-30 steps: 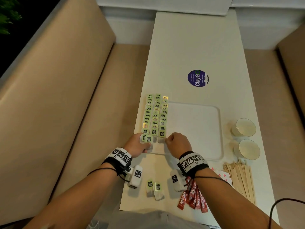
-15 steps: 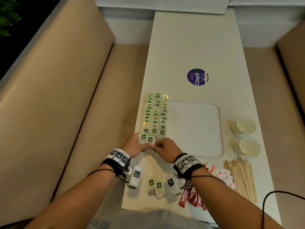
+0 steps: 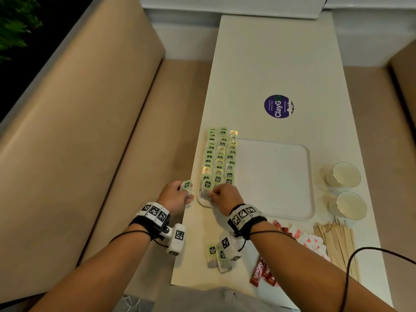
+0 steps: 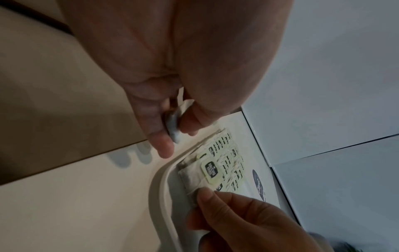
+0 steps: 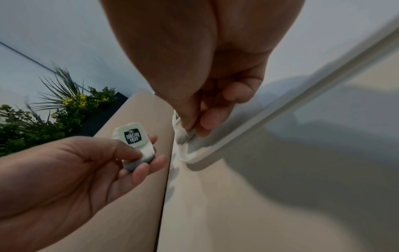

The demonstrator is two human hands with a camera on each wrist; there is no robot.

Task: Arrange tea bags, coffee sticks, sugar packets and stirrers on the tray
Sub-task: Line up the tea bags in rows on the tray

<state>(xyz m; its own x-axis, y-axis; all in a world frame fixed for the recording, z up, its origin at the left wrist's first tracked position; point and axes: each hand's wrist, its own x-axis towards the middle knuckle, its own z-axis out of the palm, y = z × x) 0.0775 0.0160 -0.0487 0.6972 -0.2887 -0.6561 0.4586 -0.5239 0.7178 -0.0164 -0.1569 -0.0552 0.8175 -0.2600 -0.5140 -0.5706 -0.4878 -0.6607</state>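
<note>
Half a second ago both our hands met over the near left corner of the tray (image 3: 292, 216), sharing a pair of tea bags. Now they have parted. Our left hand (image 3: 174, 195) has drawn away to the left, off the edge of the tabletop (image 3: 270, 64), and its grip pinches one tea bag (image 3: 186, 184) between thumb and fingers, label up. Our right hand (image 3: 222, 195) has stayed at the corner, and its grip pinches the lower edge of another tea bag (image 3: 206, 188) that lies inside the tray rim at the foot of the leftmost column, in the lower middle of the frame.

The rows of tea bags (image 3: 220, 154) fill the left strip of the tray in three columns. We judge this bag to be the newest addition to them, with the one in the left hand due next.

Two more tea bags (image 3: 213, 255) wait on the tabletop near the bottom centre. The coffee sticks (image 3: 258, 274), sugar packets (image 3: 308, 240) and stirrers (image 3: 335, 244) lie untouched at the lower right, so most of the tray is bare and most of the task remains
</note>
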